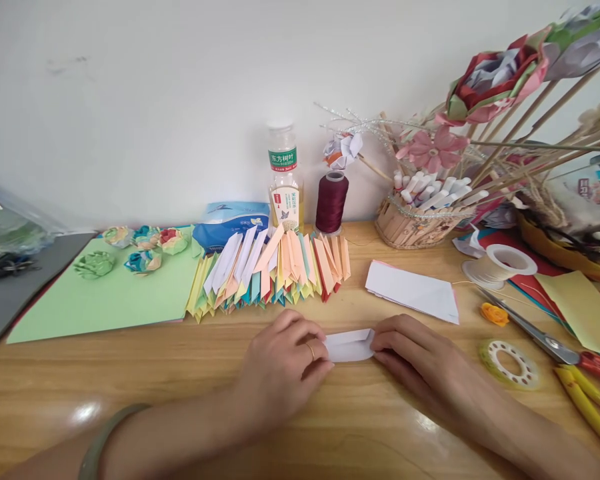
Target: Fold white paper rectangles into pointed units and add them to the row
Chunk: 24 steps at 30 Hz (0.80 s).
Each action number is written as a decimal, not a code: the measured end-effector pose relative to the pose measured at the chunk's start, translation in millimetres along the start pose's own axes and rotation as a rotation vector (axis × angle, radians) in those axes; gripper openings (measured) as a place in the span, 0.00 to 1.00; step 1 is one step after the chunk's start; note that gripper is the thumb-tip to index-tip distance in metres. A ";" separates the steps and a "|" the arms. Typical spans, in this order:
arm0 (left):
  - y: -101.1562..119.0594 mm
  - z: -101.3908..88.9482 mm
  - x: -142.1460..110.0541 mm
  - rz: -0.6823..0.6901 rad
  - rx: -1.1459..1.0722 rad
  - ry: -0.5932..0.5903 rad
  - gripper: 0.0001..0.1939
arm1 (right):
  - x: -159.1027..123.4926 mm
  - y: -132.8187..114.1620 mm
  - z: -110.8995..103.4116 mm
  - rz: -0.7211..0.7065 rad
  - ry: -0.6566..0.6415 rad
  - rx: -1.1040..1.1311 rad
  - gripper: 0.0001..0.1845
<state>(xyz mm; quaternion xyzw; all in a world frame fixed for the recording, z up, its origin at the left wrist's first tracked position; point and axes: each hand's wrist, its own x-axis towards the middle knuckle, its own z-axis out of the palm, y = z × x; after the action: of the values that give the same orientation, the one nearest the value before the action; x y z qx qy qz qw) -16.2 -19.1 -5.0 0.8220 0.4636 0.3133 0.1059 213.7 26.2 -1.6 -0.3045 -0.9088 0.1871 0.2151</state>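
A small strip of white paper (350, 348) with a folded-over edge is held low over the wooden table. My left hand (291, 360) pinches its left end, thumb in front and fingers behind. At the other end my right hand (420, 357) grips the paper the same way. Just behind them lies a stack of white paper slips (413, 291), with a thin pink edge showing. A long row of folded coloured paper pieces (270, 270) stands behind my left hand.
Right of my hands lie a tape roll (524, 380), scissors (545, 340), yellow-handled pliers (587, 400) and a thread spool (500, 265). At the back stand a bottle (283, 180), a maroon thread cone (333, 203) and a marker basket (420, 227). Paper flowers (94, 265) rest on green sheets (105, 307).
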 end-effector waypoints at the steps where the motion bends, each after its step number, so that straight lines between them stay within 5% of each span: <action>1: -0.4 0.5 -0.1 -0.005 -0.012 0.009 0.04 | 0.1 0.4 -0.3 0.003 -0.013 0.001 0.05; 24: 0.7 7.6 5.1 -0.197 -0.099 -0.049 0.07 | 7.8 -8.7 10.0 0.229 -0.015 0.016 0.09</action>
<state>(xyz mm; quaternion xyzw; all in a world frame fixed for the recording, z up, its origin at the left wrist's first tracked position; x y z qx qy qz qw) -9.2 -14.4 -8.4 0.7737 0.5232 0.3037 0.1881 198.9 22.6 -3.8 -0.4030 -0.8682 0.2201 0.1881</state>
